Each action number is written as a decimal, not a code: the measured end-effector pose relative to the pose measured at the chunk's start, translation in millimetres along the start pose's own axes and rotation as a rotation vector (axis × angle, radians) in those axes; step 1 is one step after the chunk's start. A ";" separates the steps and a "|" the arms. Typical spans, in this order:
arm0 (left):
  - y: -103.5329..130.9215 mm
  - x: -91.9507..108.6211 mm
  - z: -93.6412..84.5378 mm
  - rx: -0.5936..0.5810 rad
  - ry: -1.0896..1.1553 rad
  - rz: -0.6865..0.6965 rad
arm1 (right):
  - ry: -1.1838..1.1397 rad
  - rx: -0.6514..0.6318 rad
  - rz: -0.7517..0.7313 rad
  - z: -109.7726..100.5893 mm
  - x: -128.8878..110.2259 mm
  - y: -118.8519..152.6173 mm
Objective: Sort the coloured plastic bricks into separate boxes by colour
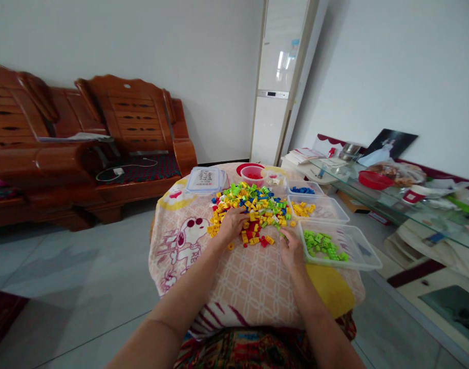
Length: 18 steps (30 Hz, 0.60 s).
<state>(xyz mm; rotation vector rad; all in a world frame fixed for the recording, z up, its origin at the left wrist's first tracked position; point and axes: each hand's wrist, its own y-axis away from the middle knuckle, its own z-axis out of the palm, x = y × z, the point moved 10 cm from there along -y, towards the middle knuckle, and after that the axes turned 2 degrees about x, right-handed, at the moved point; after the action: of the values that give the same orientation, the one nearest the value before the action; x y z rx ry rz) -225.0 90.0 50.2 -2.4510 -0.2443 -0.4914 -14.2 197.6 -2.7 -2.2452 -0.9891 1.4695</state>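
A heap of toy building bricks (253, 197) in yellow, green, blue, red and white lies in the middle of the cloth-covered table. My left hand (233, 224) reaches into its near left side, fingers apart and touching yellow bricks; I make out nothing held in it. At the heap's right edge, my right hand (291, 247) is closed with a small green brick (284, 236) at its fingertips. Just right of that hand is a clear tub (363, 251) with green bricks. Behind it stand a tub (336, 211) with yellow bricks and another (313, 185) with blue ones.
A round pink-rimmed bowl (253, 173) with red pieces stands behind the heap. Clear lids (204, 180) lie at the back left of the patterned tablecloth (253, 287). A cluttered glass shelf (430, 215) runs along the right. Wooden chairs (130, 118) stand at the left.
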 end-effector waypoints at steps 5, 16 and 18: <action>4.7 6.2 -18.1 0.070 0.035 -0.036 | -0.011 0.005 -0.007 -0.5 -1.3 -0.2; 13.1 16.4 8.5 -0.252 0.162 -0.069 | -0.012 -0.009 0.015 -1.3 -4.5 0.0; 10.1 11.9 -4.9 -0.136 0.236 -0.145 | -0.007 -0.001 0.015 -2.1 -5.5 0.3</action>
<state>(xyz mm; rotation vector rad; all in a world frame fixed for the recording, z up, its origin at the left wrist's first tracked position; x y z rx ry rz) -212.7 79.7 53.1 -2.4876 -0.2997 -0.8796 -13.6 193.9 1.9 -2.2550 -0.9777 1.4842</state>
